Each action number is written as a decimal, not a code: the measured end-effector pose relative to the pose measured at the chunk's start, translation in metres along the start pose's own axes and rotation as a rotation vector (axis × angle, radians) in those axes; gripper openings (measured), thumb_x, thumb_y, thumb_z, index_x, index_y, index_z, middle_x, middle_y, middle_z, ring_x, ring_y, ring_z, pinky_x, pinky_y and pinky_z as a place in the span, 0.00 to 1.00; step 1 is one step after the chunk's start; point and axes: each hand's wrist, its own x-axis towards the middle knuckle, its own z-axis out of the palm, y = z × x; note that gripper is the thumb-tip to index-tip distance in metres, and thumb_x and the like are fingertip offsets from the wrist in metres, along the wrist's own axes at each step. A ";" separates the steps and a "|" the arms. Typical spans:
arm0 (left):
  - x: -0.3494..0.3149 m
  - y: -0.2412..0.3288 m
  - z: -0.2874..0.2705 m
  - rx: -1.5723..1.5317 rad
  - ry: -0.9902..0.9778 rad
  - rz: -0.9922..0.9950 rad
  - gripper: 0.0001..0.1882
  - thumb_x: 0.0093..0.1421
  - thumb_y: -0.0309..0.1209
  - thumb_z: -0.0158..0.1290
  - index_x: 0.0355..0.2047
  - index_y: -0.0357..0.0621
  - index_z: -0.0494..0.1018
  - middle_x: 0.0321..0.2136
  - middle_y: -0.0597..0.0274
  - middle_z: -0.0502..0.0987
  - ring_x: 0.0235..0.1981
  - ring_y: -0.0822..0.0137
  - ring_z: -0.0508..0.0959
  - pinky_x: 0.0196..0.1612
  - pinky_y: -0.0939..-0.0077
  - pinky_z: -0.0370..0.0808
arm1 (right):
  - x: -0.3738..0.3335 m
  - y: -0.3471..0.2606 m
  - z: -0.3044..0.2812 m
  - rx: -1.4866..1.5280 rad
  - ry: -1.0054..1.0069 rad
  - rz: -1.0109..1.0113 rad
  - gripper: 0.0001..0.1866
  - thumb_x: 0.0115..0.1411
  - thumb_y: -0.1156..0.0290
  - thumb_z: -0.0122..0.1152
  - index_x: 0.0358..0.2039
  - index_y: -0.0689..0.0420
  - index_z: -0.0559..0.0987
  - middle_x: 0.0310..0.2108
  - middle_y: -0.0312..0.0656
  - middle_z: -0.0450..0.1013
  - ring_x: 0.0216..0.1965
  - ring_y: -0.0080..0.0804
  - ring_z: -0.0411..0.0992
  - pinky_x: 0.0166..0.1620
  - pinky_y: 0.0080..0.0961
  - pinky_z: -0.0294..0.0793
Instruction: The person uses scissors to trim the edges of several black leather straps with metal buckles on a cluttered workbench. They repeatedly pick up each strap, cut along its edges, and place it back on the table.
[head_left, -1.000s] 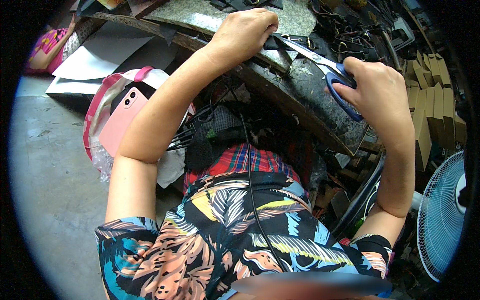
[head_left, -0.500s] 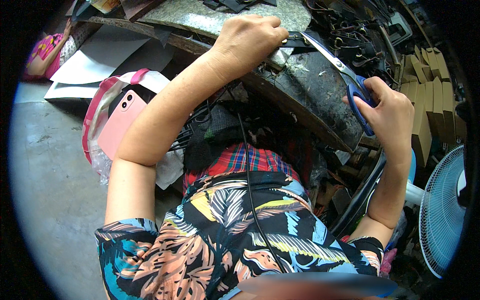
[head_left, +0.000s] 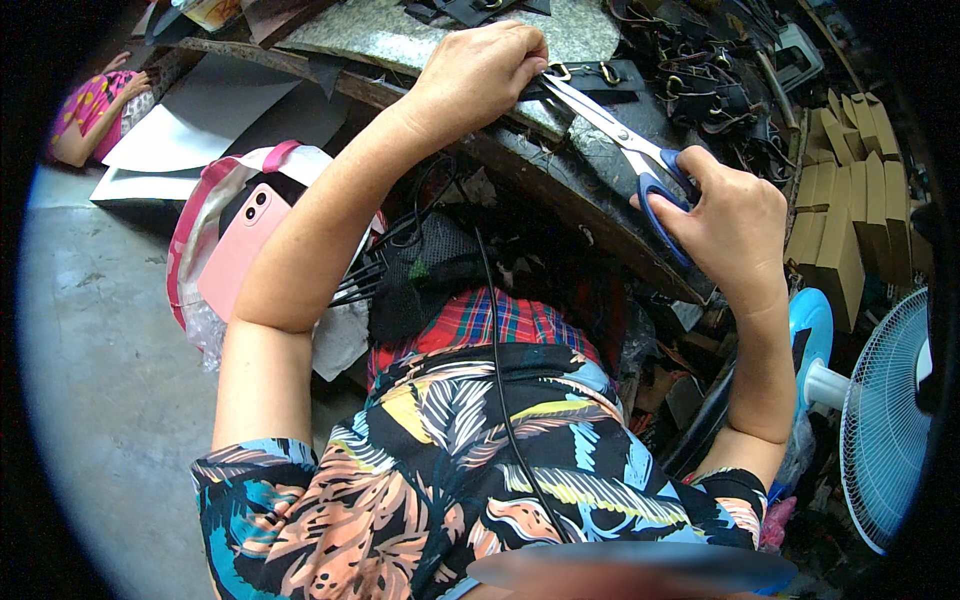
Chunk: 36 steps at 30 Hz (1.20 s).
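My left hand (head_left: 482,72) pinches the left end of a black strap piece (head_left: 615,80) with metal rings, lying at the edge of the worktable. Blue-handled scissors (head_left: 622,138) are in my right hand (head_left: 730,220), thumb and fingers through the loops. The blades point up and left, their tips beside my left fingertips at the strap's end. The blades look nearly closed; whether they touch the strap or a thread I cannot tell.
Black straps with buckles (head_left: 710,90) pile up on the table's right. Cardboard boxes (head_left: 850,200) and a blue fan (head_left: 885,420) stand at right. A bag (head_left: 190,240) with a pink phone (head_left: 245,250) is at left. Another person (head_left: 95,115) sits at far left.
My right hand has brought the scissors left and slightly down, toward my left fingers. My left hand has shifted a little left, and more of the strap piece shows.
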 end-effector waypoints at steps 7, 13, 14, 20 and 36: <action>0.000 -0.003 0.008 0.002 0.038 -0.019 0.09 0.63 0.35 0.55 0.36 0.42 0.77 0.33 0.54 0.80 0.34 0.52 0.81 0.40 0.61 0.77 | -0.004 -0.002 0.006 -0.100 0.071 -0.084 0.16 0.50 0.56 0.73 0.34 0.51 0.80 0.23 0.42 0.79 0.24 0.38 0.79 0.30 0.33 0.76; 0.000 -0.004 0.004 0.007 0.039 0.027 0.08 0.63 0.34 0.55 0.36 0.42 0.76 0.33 0.54 0.79 0.35 0.51 0.81 0.41 0.60 0.77 | -0.006 -0.009 0.014 -0.137 0.063 -0.082 0.18 0.50 0.54 0.72 0.30 0.52 0.77 0.22 0.41 0.78 0.22 0.41 0.78 0.27 0.33 0.76; 0.000 -0.003 0.002 -0.015 0.018 0.007 0.08 0.63 0.33 0.55 0.36 0.41 0.75 0.33 0.52 0.78 0.36 0.50 0.80 0.41 0.61 0.76 | -0.007 -0.008 0.014 -0.124 0.062 -0.092 0.17 0.50 0.54 0.72 0.31 0.52 0.77 0.22 0.42 0.78 0.22 0.41 0.78 0.27 0.33 0.76; -0.004 0.002 -0.009 0.154 0.119 0.052 0.12 0.63 0.35 0.57 0.40 0.39 0.74 0.36 0.52 0.76 0.38 0.49 0.78 0.43 0.64 0.74 | -0.019 0.009 0.006 0.066 -0.012 0.029 0.17 0.50 0.56 0.74 0.31 0.54 0.79 0.23 0.44 0.78 0.26 0.43 0.79 0.30 0.35 0.75; -0.021 0.015 -0.029 0.005 -0.021 0.236 0.07 0.54 0.25 0.58 0.34 0.43 0.76 0.32 0.59 0.77 0.40 0.56 0.78 0.42 0.62 0.77 | -0.020 0.016 0.015 0.099 0.089 0.069 0.20 0.51 0.51 0.73 0.34 0.53 0.82 0.19 0.42 0.76 0.21 0.37 0.77 0.27 0.30 0.72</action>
